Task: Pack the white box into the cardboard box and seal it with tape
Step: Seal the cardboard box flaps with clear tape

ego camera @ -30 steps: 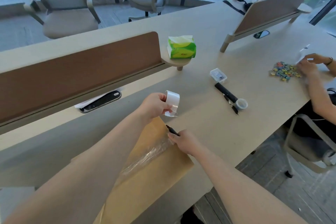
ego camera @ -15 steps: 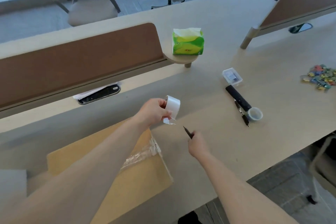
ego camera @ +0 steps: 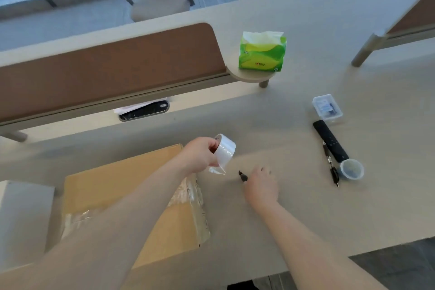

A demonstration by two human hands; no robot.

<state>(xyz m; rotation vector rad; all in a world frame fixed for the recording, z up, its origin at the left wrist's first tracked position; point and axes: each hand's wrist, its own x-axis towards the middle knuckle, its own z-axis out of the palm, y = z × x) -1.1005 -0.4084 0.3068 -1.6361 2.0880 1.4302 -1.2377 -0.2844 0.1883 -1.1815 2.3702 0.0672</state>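
A closed cardboard box [ego camera: 113, 195] lies on the table in front of me, with clear tape [ego camera: 188, 193] running along its right side. My left hand [ego camera: 202, 155] holds a roll of clear tape [ego camera: 224, 150] just past the box's far right corner, a loose end hanging below it. My right hand [ego camera: 261, 186] is on the table to the right of the box and grips a small dark cutter [ego camera: 242, 175], its tip pointing up-left. A white box [ego camera: 21, 216] stands at the left edge, beside the cardboard box.
A black remote [ego camera: 329, 140], a pen [ego camera: 330, 165], a small round cup [ego camera: 352, 169] and a clear plastic case [ego camera: 327, 109] lie to the right. A green tissue pack [ego camera: 262, 52] sits on a small shelf by the brown divider [ego camera: 106, 70]. Chairs stand beyond the table.
My right hand with the cutter has left the box and moved right onto the table. The tape is severed from the box. The view has swung left and down.
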